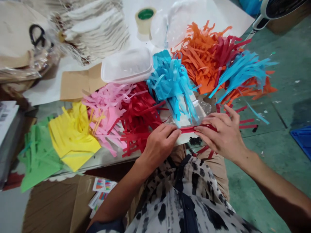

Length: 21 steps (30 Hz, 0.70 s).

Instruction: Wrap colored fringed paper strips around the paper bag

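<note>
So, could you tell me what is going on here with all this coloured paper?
A person pinches a thin bundle of red paper strips between the fingers of the left hand and right hand, over a clear plastic bag. Around it lie fringed paper heaps: a yellow heap, a pink heap, a blue heap and an orange heap. A white plastic lidded box and a tape roll sit behind.

A worn green floor (279, 152), flecked with paper scraps, spreads to the right of a white worktop (220, 9) under flat, even light. A blue crate (302, 139) sits at the right edge, and brown cardboard (51, 207) lies low on the left.
</note>
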Tool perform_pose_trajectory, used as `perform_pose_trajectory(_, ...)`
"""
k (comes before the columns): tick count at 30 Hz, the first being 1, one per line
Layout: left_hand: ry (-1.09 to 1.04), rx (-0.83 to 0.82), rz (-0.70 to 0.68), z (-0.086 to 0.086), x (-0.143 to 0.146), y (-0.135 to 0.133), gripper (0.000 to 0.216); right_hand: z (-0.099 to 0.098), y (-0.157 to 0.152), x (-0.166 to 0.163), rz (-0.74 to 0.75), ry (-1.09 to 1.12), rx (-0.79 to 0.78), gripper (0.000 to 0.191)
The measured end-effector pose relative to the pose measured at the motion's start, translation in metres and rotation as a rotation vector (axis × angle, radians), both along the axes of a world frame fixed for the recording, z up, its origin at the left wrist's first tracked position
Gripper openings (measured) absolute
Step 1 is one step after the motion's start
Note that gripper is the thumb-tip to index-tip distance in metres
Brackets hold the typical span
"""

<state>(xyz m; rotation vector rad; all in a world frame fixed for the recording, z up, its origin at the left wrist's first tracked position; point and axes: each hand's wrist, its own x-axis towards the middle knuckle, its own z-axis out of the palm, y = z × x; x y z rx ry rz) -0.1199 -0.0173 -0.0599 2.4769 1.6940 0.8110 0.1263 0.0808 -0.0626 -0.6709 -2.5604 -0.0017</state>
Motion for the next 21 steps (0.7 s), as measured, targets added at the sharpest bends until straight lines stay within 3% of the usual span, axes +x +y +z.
perform_pose_trajectory(5, -0.095, -0.059, 0.14, 0.003, -0.002, -0.008, 0.007, 0.002, 0.004, 0.002, -0.097, 0.025, -0.224, 0.015)
perform_pose_trajectory(11, -0.062, -0.213, 0.363, 0.01, -0.008, -0.01, 0.016, 0.013, 0.001, -0.003, -0.203, -0.021, -0.339, 0.019)
perform_pose_trajectory(18, -0.072, -0.243, 0.396, 0.012, -0.009, -0.007, 0.017, 0.01, -0.005, -0.018, -0.317, -0.027, -0.299, 0.017)
perform_pose_trajectory(21, -0.013, -0.18, 0.382, 0.012, -0.008, -0.007, 0.011, 0.01, -0.009, -0.019, -0.371, -0.063, -0.24, 0.017)
